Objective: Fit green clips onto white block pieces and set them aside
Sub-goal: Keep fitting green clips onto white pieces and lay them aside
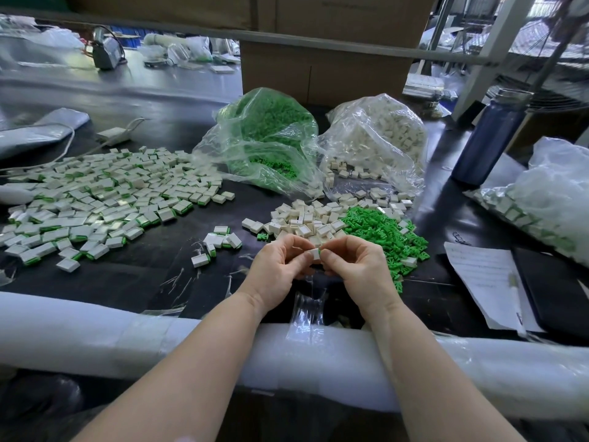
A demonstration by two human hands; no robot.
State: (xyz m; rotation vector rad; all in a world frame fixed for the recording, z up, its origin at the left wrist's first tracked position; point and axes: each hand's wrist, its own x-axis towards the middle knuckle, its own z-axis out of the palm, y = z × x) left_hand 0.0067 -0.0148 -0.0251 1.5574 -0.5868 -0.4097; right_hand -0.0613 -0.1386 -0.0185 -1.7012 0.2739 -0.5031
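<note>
From the head camera, both hands are meeting just above the near part of the dark desk (134, 282). The left hand (277, 266) is pinching a white block piece (314, 253) between thumb and fingertips, so its grip is closing on that piece. The right hand (357, 266) is pinching the same piece from the other side, where a sliver of a green clip (319, 251) is showing at the block's right edge; its fingers are curling around that end.

Just beyond the hands, a pile of loose white blocks (306, 223) is lying on the desk, touching a pile of loose green clips (382, 231) to its right. A few fitted pieces (220, 240) are sitting left of the hands, and a wide spread of fitted pieces (102, 196) is covering the left part of the desk. Further back, a clear bag of green clips (267, 138) is slumping beside a clear bag of white blocks (379, 138). A blue bottle (490, 138) is standing upright at the right, with a sheet of paper (487, 279) lying near the edge. A white foam roll (95, 330) is running along the near edge, under both forearms.
</note>
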